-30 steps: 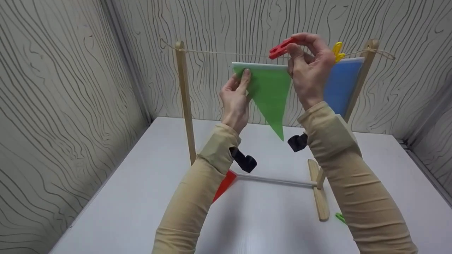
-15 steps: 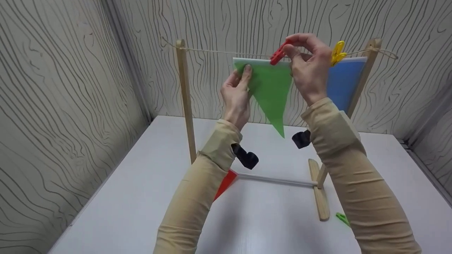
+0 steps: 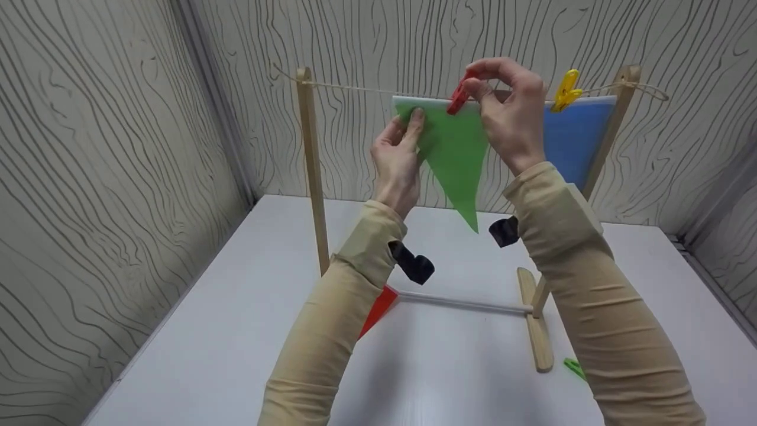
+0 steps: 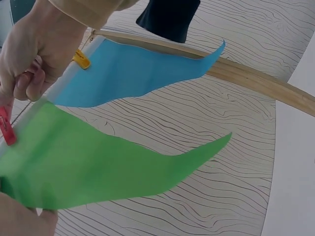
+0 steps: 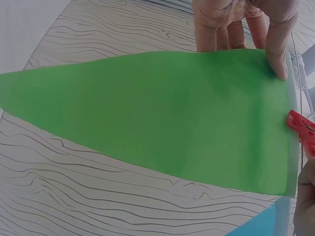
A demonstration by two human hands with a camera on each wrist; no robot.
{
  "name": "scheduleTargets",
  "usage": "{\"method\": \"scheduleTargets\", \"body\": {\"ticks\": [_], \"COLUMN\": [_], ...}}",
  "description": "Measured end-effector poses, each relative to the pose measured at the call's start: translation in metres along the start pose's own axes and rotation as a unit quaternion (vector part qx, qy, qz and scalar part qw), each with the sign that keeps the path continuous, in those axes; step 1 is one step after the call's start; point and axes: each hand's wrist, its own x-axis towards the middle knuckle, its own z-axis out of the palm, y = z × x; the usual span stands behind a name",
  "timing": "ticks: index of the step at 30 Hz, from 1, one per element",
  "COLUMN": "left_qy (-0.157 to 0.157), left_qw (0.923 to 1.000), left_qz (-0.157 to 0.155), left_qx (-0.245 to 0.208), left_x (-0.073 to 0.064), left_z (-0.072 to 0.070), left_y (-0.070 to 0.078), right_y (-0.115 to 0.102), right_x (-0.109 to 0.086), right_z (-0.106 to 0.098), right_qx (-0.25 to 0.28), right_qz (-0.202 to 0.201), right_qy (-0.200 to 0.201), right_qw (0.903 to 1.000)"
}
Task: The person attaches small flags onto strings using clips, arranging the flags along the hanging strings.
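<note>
A green triangular pennant (image 3: 452, 148) with a white top band hangs point down at the string (image 3: 355, 87). My left hand (image 3: 397, 163) pinches its upper left corner, thumb on the front. In my right hand (image 3: 513, 112), thumb and forefinger grip a red clothespin (image 3: 458, 97), whose tips overlap the pennant's white band; the right wrist view shows the red clothespin (image 5: 301, 129) right at that band. To the right, a blue pennant (image 3: 576, 136) hangs from the string with a yellow clothespin (image 3: 566, 92) on its top edge.
Two wooden posts (image 3: 312, 171) carry the string. A white rod (image 3: 461, 302) runs low to a wooden foot (image 3: 537, 331). A red pennant (image 3: 378, 310) lies partly behind the left sleeve. A green clothespin (image 3: 573, 368) lies on the white table (image 3: 461, 378) by the right sleeve.
The green pennant has risen slightly toward the string. My right hand has moved left and tipped the red clothespin downward, from above the pennant onto its white band.
</note>
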Motion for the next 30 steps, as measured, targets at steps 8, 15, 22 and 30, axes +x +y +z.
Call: {"method": "scheduleTargets", "body": {"ticks": [8, 15, 22, 30], "left_qy": [-0.002, -0.007, -0.007, -0.002], "left_qw": [1.0000, 0.9999, 0.9999, 0.9999], "left_qz": [-0.004, -0.002, -0.006, -0.011], "left_qx": [-0.001, 0.008, 0.012, 0.005], "left_x": [-0.0001, -0.0007, -0.0016, -0.0025], "left_z": [0.0041, 0.0039, 0.0032, 0.0042], "left_y": [0.0008, 0.0008, -0.0013, -0.0021], "right_y": [-0.0026, -0.0027, 0.0004, 0.0039], "right_x": [0.0004, -0.0002, -0.0014, -0.0023], "right_z": [-0.0021, -0.0018, -0.0021, -0.0024], "right_qx": [-0.025, -0.023, -0.019, -0.009], "right_qz": [0.024, 0.028, 0.028, 0.038], "right_qy": [-0.028, -0.049, -0.057, -0.058], "right_qw": [0.9990, 0.9981, 0.9978, 0.9976]}}
